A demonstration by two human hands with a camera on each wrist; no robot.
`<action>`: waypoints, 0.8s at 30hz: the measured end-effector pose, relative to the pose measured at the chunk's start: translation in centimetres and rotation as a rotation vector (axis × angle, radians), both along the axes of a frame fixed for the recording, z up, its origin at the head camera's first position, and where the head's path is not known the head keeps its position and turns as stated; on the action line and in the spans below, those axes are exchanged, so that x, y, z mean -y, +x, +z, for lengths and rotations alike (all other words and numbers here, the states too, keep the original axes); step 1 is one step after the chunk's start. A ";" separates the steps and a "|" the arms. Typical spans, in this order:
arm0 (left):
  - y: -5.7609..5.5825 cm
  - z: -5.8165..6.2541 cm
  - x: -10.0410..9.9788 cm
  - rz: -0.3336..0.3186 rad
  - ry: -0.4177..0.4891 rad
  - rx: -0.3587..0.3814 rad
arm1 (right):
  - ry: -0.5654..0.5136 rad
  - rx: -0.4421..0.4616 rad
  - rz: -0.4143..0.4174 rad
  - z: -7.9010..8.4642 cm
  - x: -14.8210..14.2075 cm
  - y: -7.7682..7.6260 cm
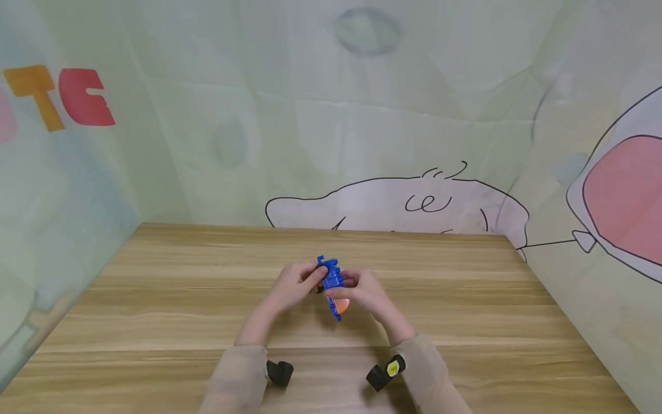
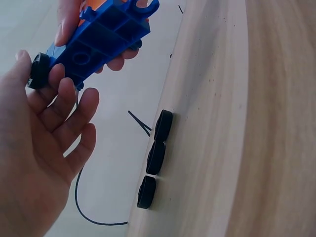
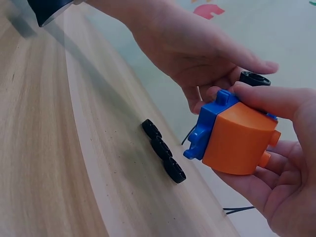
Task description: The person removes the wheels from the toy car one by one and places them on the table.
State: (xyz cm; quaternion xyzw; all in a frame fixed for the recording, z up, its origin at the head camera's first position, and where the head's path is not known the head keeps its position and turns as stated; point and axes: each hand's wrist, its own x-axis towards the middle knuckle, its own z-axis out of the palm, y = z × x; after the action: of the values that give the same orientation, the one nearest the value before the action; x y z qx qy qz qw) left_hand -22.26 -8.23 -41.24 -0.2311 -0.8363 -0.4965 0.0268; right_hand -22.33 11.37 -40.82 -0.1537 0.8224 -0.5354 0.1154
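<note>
A blue toy train car base (image 2: 101, 47) with an orange curved block (image 3: 241, 140) fitted on it is held up over the table. My right hand (image 1: 364, 292) grips this car, its thumb along one side and fingers round the other. At the side of the blue base, my left hand (image 1: 296, 283) pinches a small black wheel (image 2: 39, 71) between thumb and fingers. The wheel sits right at the base's edge in both wrist views. A hook (image 2: 145, 9) sticks out from one end of the base.
Three more black wheels, one of them nearest (image 3: 174, 170), stand in a row on the wooden table (image 1: 181, 299) beyond the hands. A printed cloth (image 1: 331, 132) hangs behind the table and along its sides. Black wrist cameras are strapped at both sleeves.
</note>
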 end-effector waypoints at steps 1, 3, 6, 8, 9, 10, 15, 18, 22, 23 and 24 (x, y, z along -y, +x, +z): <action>0.0 0.0 0.0 0.005 -0.003 0.006 | 0.005 -0.003 0.003 0.0 0.0 0.0; 0.0 0.0 -0.1 0.013 -0.008 0.012 | 0.021 -0.009 -0.004 -0.1 0.1 -0.1; 0.0 0.1 -0.1 0.020 -0.008 0.013 | 0.041 -0.014 -0.024 -0.2 0.2 -0.1; 0.1 0.3 -0.1 0.023 -0.011 0.008 | 0.048 -0.016 -0.034 -0.2 0.2 -0.1; 0.2 0.3 0.0 0.024 -0.011 0.007 | 0.048 -0.014 -0.031 -0.2 0.2 -0.1; 0.2 0.4 0.0 0.024 -0.009 0.009 | 0.046 -0.011 -0.030 -0.2 0.3 -0.1; 0.3 0.7 0.0 0.012 -0.004 0.020 | 0.008 0.002 -0.002 -0.3 0.4 -0.1; 0.2 0.6 -0.1 -0.001 0.007 0.019 | -0.006 -0.004 0.004 -0.2 0.4 0.0; 0.2 0.5 -0.1 -0.029 0.048 0.023 | -0.002 -0.022 -0.012 0.0 0.4 0.1; 0.2 0.5 -0.1 -0.038 0.063 0.026 | -0.001 -0.030 -0.017 0.0 0.4 0.1; 0.2 0.5 -0.1 -0.044 0.077 0.031 | 0.003 -0.039 -0.023 0.1 0.4 0.2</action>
State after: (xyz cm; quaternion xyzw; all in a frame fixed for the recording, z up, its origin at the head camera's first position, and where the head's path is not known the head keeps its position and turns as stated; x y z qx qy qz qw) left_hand -22.06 -8.13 -40.74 -0.2403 -0.8115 -0.5325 0.0118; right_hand -22.16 10.99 -40.75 -0.1545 0.8270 -0.5323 0.0936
